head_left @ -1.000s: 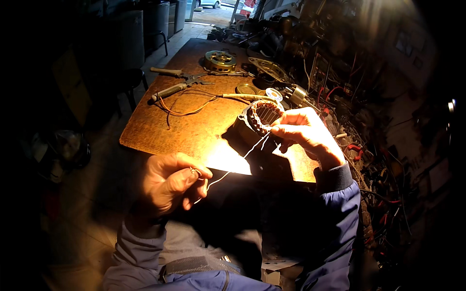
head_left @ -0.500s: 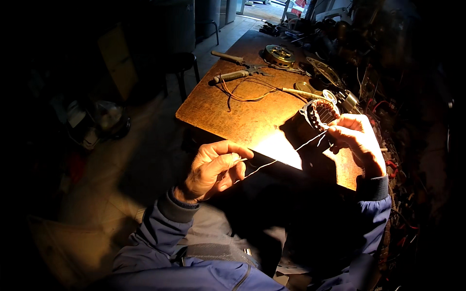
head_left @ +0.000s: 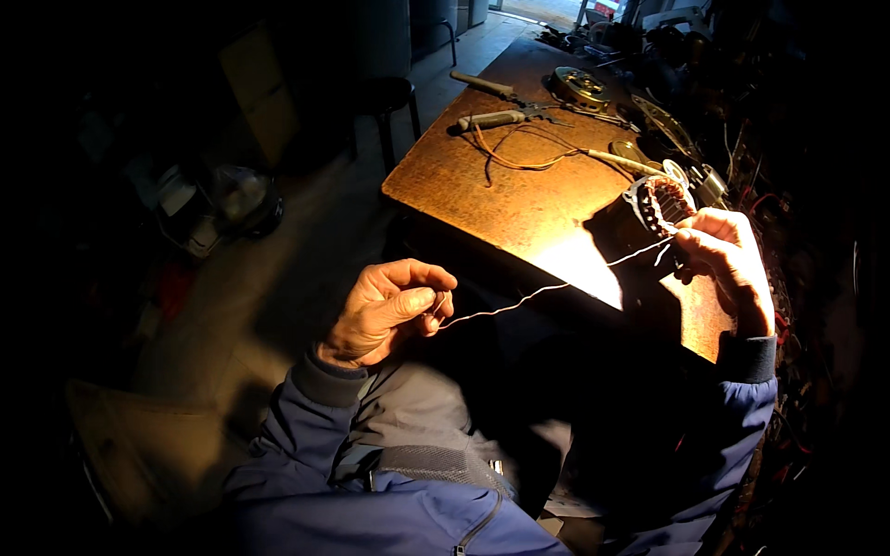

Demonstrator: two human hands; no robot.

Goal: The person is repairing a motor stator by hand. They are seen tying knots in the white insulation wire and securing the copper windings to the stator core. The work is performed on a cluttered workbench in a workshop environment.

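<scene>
A thin white cord (head_left: 519, 304) runs slack and wavy between my two hands, over the table's front edge. My left hand (head_left: 389, 306) is closed on its near end, thumb against curled fingers, out in front of the table. Beside the motor stator (head_left: 660, 206), my right hand (head_left: 728, 255) pinches the cord's other end at the coils, and a short loose tail hangs there. The stator is a ring with copper windings and a metal housing, lying at the table's right side. My right fingers hide part of its rim.
On the wooden table (head_left: 464, 176) lie pliers (head_left: 496, 119) with worn handles, brown wires (head_left: 528, 165) and a round brass-coloured motor part (head_left: 580, 88). Dark clutter of metal parts crowds the right side. A stool (head_left: 385, 97) stands beyond the table's left edge.
My left hand has drawn away to the left, and more cord spans between the hands. My right hand stays at the stator. The whole view has shifted, moving the table rightward and up.
</scene>
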